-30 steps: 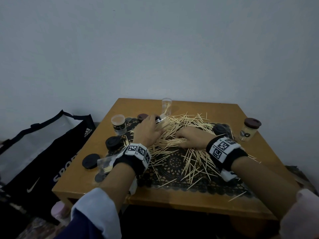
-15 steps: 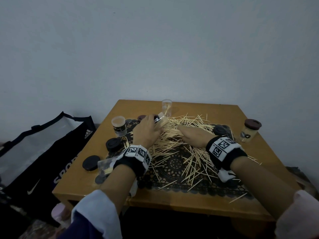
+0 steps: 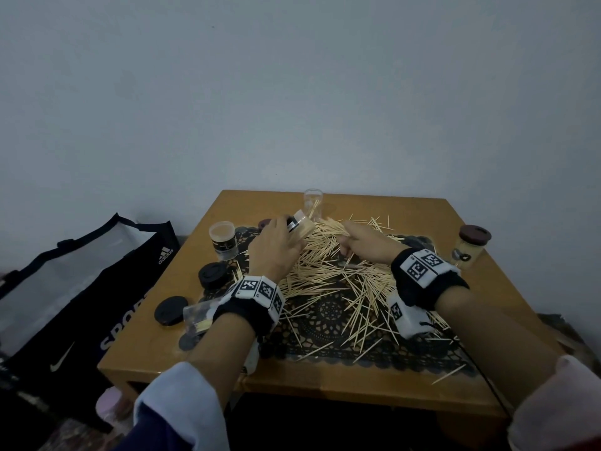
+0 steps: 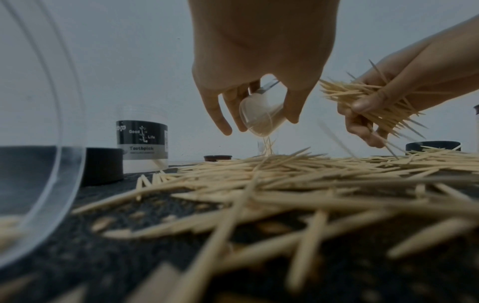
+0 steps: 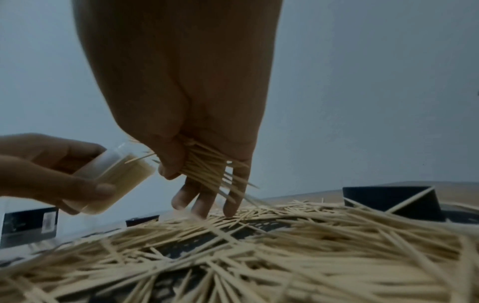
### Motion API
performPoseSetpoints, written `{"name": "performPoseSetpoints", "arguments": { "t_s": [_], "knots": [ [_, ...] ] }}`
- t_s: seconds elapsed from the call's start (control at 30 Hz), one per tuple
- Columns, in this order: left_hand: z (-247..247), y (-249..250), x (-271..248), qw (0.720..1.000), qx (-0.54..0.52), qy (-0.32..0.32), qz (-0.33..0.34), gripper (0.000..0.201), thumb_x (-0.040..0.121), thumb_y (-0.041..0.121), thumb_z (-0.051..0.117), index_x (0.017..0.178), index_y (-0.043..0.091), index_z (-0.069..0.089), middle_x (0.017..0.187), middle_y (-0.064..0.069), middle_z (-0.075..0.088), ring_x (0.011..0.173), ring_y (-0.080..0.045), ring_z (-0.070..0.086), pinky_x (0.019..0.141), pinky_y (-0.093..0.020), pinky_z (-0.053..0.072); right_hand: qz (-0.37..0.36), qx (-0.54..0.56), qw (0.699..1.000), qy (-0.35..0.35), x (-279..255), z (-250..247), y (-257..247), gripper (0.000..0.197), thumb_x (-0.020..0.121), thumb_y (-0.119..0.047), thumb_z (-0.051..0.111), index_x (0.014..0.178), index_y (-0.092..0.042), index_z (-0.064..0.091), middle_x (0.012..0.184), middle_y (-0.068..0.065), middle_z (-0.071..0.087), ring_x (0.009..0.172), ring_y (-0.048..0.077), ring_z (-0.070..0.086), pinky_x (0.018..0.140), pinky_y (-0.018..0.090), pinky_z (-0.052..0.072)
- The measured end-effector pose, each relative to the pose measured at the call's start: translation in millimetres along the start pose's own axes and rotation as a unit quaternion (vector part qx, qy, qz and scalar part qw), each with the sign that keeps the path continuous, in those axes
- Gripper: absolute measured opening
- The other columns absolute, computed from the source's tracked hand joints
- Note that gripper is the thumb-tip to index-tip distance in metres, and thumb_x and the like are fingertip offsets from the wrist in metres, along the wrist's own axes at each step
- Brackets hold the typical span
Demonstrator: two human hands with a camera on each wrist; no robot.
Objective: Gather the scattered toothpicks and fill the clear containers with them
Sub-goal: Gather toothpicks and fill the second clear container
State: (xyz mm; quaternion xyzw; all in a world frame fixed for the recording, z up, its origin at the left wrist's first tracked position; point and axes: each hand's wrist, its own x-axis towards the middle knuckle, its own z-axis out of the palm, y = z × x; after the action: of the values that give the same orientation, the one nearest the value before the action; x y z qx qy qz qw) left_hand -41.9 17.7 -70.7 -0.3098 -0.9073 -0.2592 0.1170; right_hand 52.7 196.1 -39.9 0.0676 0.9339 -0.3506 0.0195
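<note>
A heap of loose toothpicks (image 3: 341, 275) covers the black lace mat (image 3: 328, 315) on the wooden table (image 3: 507, 307). My left hand (image 3: 276, 245) grips a clear container (image 3: 300, 224) tilted on its side above the heap, its mouth toward my right hand; in the left wrist view the container (image 4: 261, 114) looks partly filled. My right hand (image 3: 364, 244) clutches a bundle of toothpicks (image 4: 368, 102) just right of that mouth, its lower fingers (image 5: 204, 205) touching the heap. Another clear container (image 3: 313, 203) stands upright behind, with a few toothpicks inside.
A labelled filled container (image 3: 222, 240) stands at the mat's left, black lids (image 3: 213, 275) (image 3: 171, 310) lie near the left edge, and a clear container (image 3: 196, 319) lies on its side by my left wrist. A lidded filled jar (image 3: 470, 247) stands at right. A black bag (image 3: 81, 288) sits left of the table.
My right hand has lifted off the heap with a bundle of toothpicks and moved up toward the container's mouth. My left hand has raised and tilted the container slightly.
</note>
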Motion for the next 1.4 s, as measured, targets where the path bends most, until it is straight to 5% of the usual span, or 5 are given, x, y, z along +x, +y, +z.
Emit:
{"name": "performPoseSetpoints", "arguments": {
  "t_s": [0.27, 0.67, 0.87, 1.1, 1.4],
  "knots": [
    [-2.5, 2.8, -3.0, 1.000, -0.022, -0.011, 0.018, 0.056, 0.090, 0.045, 0.063, 0.131, 0.012, 0.044, 0.124, -0.003, 0.059, 0.108, -0.022, 0.060, 0.078, -0.033, 0.046, -0.007, 0.209, 0.975, 0.080, 5.2, -4.8, -7.7, 0.015, 0.103, -0.015, 0.040, 0.117, -0.014, 0.044, 0.071, -0.001, 0.051, 0.057, 0.012, 0.048, 0.058, 0.020, 0.048],
    [-1.4, 6.4, -4.6, 0.993, -0.053, -0.051, 0.095, 0.055, 0.086, 0.043, 0.069, 0.129, 0.017, 0.047, 0.119, 0.001, 0.062, 0.099, -0.016, 0.060, 0.071, -0.028, 0.042, -0.042, 0.627, 0.739, 0.243, 21.1, -9.9, -36.9, 0.010, 0.102, -0.010, 0.040, 0.092, -0.011, 0.041, 0.070, 0.002, 0.042, 0.056, 0.014, 0.042, 0.052, 0.025, 0.042],
    [0.2, 6.5, -4.5, 0.991, -0.062, -0.045, 0.107, 0.056, 0.086, 0.048, 0.067, 0.128, 0.017, 0.048, 0.115, 0.003, 0.062, 0.090, -0.010, 0.054, 0.069, -0.028, 0.039, -0.042, 0.530, 0.797, 0.286, 31.0, 10.7, -45.9, 0.007, 0.103, -0.018, 0.039, 0.102, -0.014, 0.044, 0.068, -0.001, 0.049, 0.065, 0.019, 0.055, 0.079, 0.036, 0.051],
    [3.3, 4.3, -2.3, 0.991, -0.077, -0.039, 0.100, 0.055, 0.085, 0.051, 0.066, 0.124, 0.017, 0.048, 0.109, 0.001, 0.064, 0.093, -0.018, 0.061, 0.072, -0.033, 0.047, -0.025, 0.494, 0.816, 0.299, 26.5, 32.1, -55.9, 0.012, 0.105, -0.025, 0.037, 0.104, -0.022, 0.048, 0.078, -0.004, 0.069, 0.109, 0.010, 0.057, 0.108, 0.040, 0.030],
    [5.0, 3.2, -0.4, 0.993, -0.072, -0.026, 0.089, 0.058, 0.086, 0.052, 0.064, 0.128, 0.016, 0.048, 0.109, 0.000, 0.065, 0.094, -0.018, 0.062, 0.068, -0.030, 0.042, -0.030, 0.492, 0.810, 0.318, 26.8, 38.3, -59.4, 0.023, 0.104, -0.021, 0.038, 0.125, -0.011, 0.041, 0.082, -0.006, 0.062, 0.065, -0.018, 0.059, 0.088, 0.026, 0.043]
  ]
}}
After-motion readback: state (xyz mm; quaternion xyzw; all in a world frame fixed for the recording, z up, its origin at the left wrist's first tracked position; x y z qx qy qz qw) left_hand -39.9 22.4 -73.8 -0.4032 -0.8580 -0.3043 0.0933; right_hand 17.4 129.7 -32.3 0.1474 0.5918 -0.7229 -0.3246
